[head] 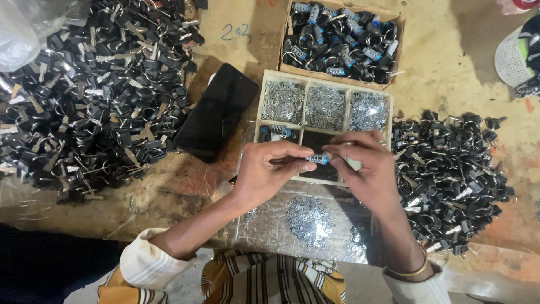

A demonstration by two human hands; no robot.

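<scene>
Near the front edge of the desk [450, 79], over a pale wooden tray with small boxes [388, 112], both hands hold one small blue and silver metal lock part [318, 159]. The left hand [264, 171] pinches one end, and the right hand [363, 163] pinches the other. The part looks tiny, light, hard and a bit slippery, so fingertips on its ends seem the best grip.

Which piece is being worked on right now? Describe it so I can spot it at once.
Find the wooden divided tray in the middle of the table. Just in front of its lower edge, the left hand and right hand meet fingertip to fingertip around a small blue-and-silver cylinder. Unlike the black pieces piled on both sides, it is the only piece off the table.
</scene>
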